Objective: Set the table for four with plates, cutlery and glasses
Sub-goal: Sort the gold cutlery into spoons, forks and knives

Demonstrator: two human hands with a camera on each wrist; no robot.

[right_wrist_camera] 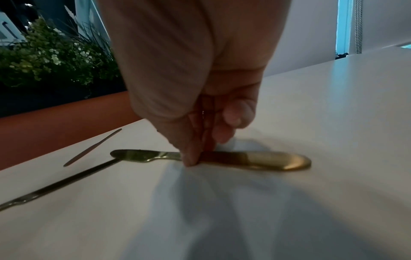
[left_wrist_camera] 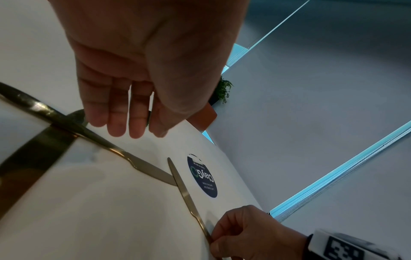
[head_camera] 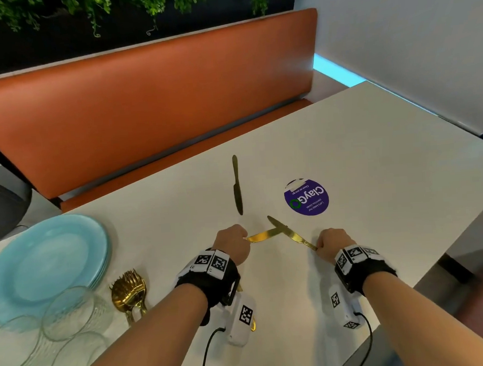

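Head view: on a white table (head_camera: 361, 151), the left hand (head_camera: 233, 246) and right hand (head_camera: 331, 243) each grip a gold knife just short of a round purple sticker (head_camera: 306, 197). The left knife (head_camera: 262, 235) and right knife (head_camera: 291, 233) cross at their blades, close beside the sticker. A third knife (head_camera: 237, 184) lies alone to the sticker's left, pointing toward an orange bench (head_camera: 143, 104). Far left of the sticker sit stacked blue plates (head_camera: 45, 262), clear glasses (head_camera: 69, 312) and a bundle of gold forks and spoons (head_camera: 129, 290).

Left wrist view: the left hand (left_wrist_camera: 142, 70) hangs over the table (left_wrist_camera: 111, 202), its fingers (left_wrist_camera: 116, 112) nearly straight and pressed together; whether they hold anything cannot be told here. The left knife (left_wrist_camera: 89, 135) runs under them toward the sticker (left_wrist_camera: 203, 177), its tip meeting the right knife (left_wrist_camera: 185, 191), whose handle the right hand (left_wrist_camera: 249, 232) pinches.

Right wrist view: the right hand (right_wrist_camera: 195, 84) pinches its knife (right_wrist_camera: 222, 158) mid-handle, thumb and fingertips (right_wrist_camera: 191, 158) touching the table (right_wrist_camera: 311, 123). The knife lies flat. The left knife (right_wrist_camera: 60, 183) and third knife (right_wrist_camera: 93, 146) lie beyond.
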